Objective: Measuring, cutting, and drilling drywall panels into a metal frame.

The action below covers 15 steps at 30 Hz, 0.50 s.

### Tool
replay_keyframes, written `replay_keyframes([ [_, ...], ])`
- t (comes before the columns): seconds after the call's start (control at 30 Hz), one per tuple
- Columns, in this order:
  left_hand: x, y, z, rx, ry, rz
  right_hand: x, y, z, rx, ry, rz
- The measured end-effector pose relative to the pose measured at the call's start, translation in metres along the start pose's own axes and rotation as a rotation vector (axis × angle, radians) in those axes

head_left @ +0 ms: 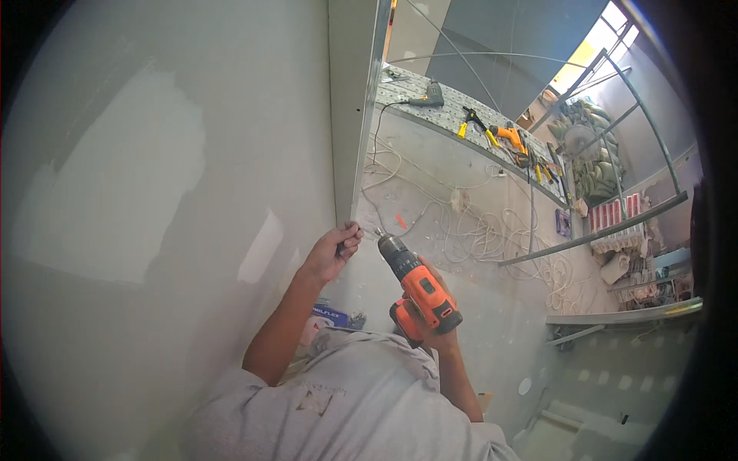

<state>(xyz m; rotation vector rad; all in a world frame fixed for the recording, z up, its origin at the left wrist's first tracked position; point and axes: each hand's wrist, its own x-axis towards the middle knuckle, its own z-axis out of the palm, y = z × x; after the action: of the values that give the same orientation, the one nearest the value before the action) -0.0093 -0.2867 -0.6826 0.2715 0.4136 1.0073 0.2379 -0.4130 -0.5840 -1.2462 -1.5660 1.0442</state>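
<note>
Filling the left, grey wall (131, 307): rises beside the left hand and stretches well out past it, marked with paler patches.
Floor (453, 157): pale, spreading beyond both hands.
Metal tube frame (630, 220): well apart from the right hand, ahead and to its right.
Perforated platform (457, 100): far ahead of both hands, with tools lying along it.
Upright strip (350, 107): runs away from the left hand, its near end right at those fingertips.
Loose cables (488, 234): coiled on the floor, right of the right hand and beyond it.
Orange-and-black drill (427, 292): inside the right hand, tilted, its nose aimed ahead and leftward.
Corded drill (430, 94): on the platform, well ahead of the right hand.
Right hand (440, 340): wrapped around the drill's handle.
Left hand (332, 252): fingers curled narrow; whether they pinch something small, I cannot tell.
Red scrap (400, 221): on the floor, beyond the right hand.
Drill tip (378, 232): near the left fingertips, apart from them.
</note>
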Motion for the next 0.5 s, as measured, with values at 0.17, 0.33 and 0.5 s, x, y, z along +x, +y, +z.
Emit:
replay_keyframes([
  [0.17, -0.008, 0.020, 0.025, 0.170, 0.024, 0.066, 0.005, -0.024, 0.001, 0.148, -0.026, 0.092],
  [0.33, -0.019, 0.031, 0.041, 0.238, 0.061, 0.093, 0.014, -0.029, -0.002, 0.202, -0.094, 0.001],
  [0.5, -0.024, 0.034, 0.048, 0.332, 0.018, 0.121, 0.012, -0.003, 0.003, 0.211, -0.121, -0.060],
])
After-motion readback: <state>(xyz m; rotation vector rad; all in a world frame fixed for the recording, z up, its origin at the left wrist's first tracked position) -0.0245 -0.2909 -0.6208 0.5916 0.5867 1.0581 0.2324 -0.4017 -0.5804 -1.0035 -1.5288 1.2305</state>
